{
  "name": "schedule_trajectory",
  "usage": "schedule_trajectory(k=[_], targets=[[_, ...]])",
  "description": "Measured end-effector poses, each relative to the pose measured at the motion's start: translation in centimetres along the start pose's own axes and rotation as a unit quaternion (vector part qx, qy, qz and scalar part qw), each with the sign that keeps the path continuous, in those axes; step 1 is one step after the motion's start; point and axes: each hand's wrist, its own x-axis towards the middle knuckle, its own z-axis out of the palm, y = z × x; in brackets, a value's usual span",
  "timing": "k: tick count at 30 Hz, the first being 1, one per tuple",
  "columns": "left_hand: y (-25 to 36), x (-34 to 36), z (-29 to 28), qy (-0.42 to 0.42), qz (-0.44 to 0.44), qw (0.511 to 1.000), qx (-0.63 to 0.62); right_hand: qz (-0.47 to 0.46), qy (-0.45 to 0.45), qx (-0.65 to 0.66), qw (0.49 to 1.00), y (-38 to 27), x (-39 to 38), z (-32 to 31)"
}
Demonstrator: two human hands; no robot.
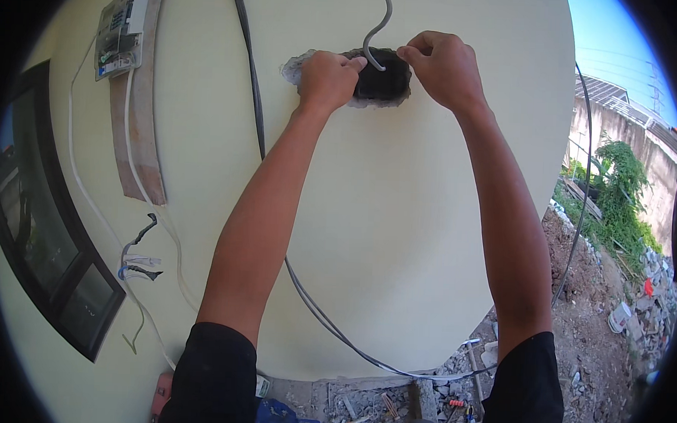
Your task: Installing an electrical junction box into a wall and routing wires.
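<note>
A rough-edged hole is broken into the pale yellow wall (398,213), high in front of me. Inside it shows a dark, box-shaped opening (376,84). Out of that opening a grey cable (370,41) curves upward. My left hand (328,78) is closed at the hole's left side, its thumb side by the dark opening. My right hand (442,64) makes a pinch at the upper right rim, thumb and forefinger together. Whatever either hand grips is hidden or too small to make out.
Black cables (252,74) hang down the wall left of my arms and loop below. An electric meter (121,36) sits on a wooden board (136,137), near a dark-framed window (47,224). Taped wire ends (139,268) stick out below. Rubble and tools (458,409) lie at the wall's foot.
</note>
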Motion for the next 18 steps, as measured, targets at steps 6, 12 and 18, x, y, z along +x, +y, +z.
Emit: schedule_trajectory(k=[6,12,18], targets=[[1.1,-1.1,-2.7,-0.009,-0.028,1.000,0.004,0.031,0.050,0.032,0.998,-3.4,-8.3,-7.1],[0.4,-11.0,-5.7,0.145,0.002,0.942,-0.304,-0.028,0.075,0.058,0.995,-4.8,-23.9,-13.8],[-2.8,-34.9,-7.7,-0.453,-0.020,0.530,-0.716,0.454,0.180,0.339,0.804,-0.6,-49.0,-20.0]])
